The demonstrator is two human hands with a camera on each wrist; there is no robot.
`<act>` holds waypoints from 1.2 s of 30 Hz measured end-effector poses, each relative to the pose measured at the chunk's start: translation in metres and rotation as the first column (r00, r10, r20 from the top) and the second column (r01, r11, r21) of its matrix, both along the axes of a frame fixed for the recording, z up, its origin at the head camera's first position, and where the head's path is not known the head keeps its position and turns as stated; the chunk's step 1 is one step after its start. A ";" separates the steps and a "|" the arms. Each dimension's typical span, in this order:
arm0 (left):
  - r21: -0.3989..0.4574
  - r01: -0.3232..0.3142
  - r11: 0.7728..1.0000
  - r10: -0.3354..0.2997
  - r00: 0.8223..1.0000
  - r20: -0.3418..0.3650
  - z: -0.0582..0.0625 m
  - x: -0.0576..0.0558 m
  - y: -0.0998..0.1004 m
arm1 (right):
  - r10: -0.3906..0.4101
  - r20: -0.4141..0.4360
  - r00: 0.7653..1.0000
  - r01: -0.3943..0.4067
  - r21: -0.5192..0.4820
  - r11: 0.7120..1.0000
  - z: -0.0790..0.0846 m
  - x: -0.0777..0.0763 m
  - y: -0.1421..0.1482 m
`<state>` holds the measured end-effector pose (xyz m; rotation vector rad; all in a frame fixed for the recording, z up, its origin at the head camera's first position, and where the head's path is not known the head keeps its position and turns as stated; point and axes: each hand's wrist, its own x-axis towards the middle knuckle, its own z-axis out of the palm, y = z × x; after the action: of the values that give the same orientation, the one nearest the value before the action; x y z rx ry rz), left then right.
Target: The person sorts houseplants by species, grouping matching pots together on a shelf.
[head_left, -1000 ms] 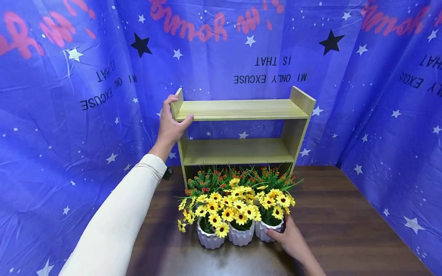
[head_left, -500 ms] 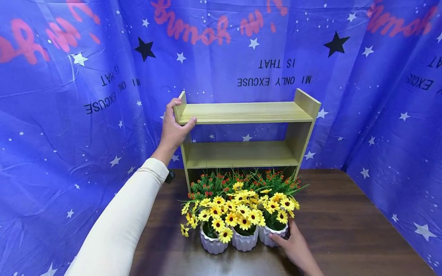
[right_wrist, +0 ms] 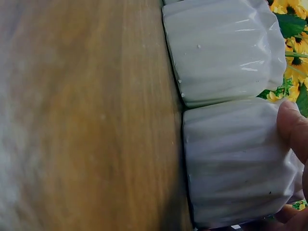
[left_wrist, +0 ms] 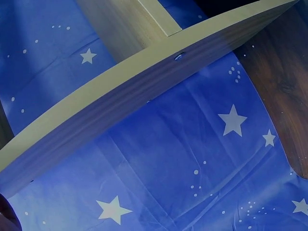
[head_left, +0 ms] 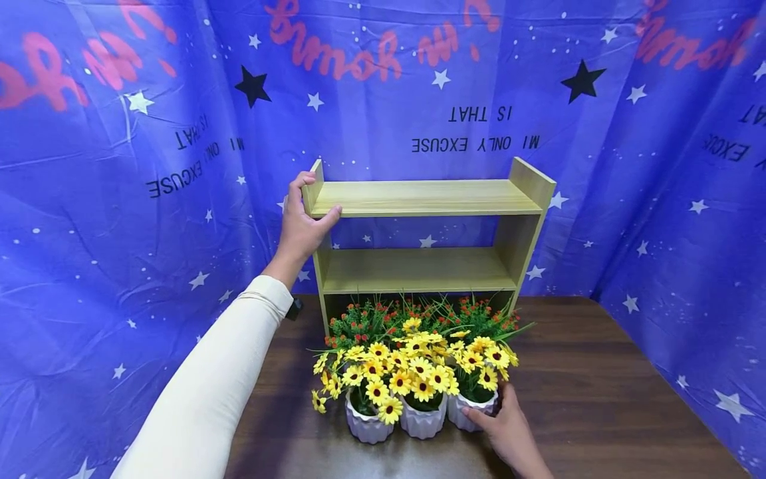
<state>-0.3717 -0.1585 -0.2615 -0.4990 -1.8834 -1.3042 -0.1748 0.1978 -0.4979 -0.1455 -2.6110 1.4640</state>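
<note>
My left hand (head_left: 301, 226) grips the upper left side of a light wooden shelf (head_left: 413, 269), thumb on the front edge of its top board. The left wrist view shows the side panel (left_wrist: 110, 96) close up. At the shelf's foot stand three white fluted flowerpots in a row with yellow daisy-like flowers (head_left: 421, 389). My right hand (head_left: 509, 429) holds the rightmost flowerpot (head_left: 463, 412); its thumb (right_wrist: 294, 126) lies near the rim, the other fingers mostly hidden behind. The middle flowerpot (head_left: 422, 422) touches it; the left flowerpot (head_left: 368, 428) stands beside that.
Plants with small red flowers (head_left: 359, 322) stand behind the yellow ones, their pots hidden, in front of the lowest shelf opening. Everything is on a dark brown wooden table (head_left: 598, 386). A blue cloth (head_left: 383, 133) with stars and lettering hangs behind and at both sides.
The head view has shifted slightly, so the scene sits a little lower and further right. Both hands keep their holds; shelf and pots show no clear movement.
</note>
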 end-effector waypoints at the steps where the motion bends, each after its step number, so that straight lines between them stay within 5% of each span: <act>1: -0.001 -0.002 1.000 0.002 1.000 -0.001 0.001 0.000 -0.001 | -0.004 -0.003 1.000 0.004 -0.007 1.000 0.000 0.000 -0.001; 15: -0.007 -0.011 1.000 0.011 1.000 -0.017 0.001 0.001 -0.003 | -0.056 -0.028 0.998 0.052 -0.118 0.992 0.011 0.005 0.003; 23: -0.010 -0.003 1.000 0.003 0.999 -0.036 0.000 0.000 -0.001 | -0.096 -0.079 0.992 0.082 -0.161 0.984 0.040 0.011 0.006; 36: -0.006 0.001 1.000 -0.001 1.000 -0.025 -0.001 0.000 -0.002 | -0.171 -0.270 0.947 0.132 -0.159 0.979 0.088 0.004 0.013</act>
<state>-0.3714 -0.1609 -0.2626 -0.5163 -1.8672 -1.2880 -0.1710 0.2111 -0.4098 -0.1376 -2.2223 1.4895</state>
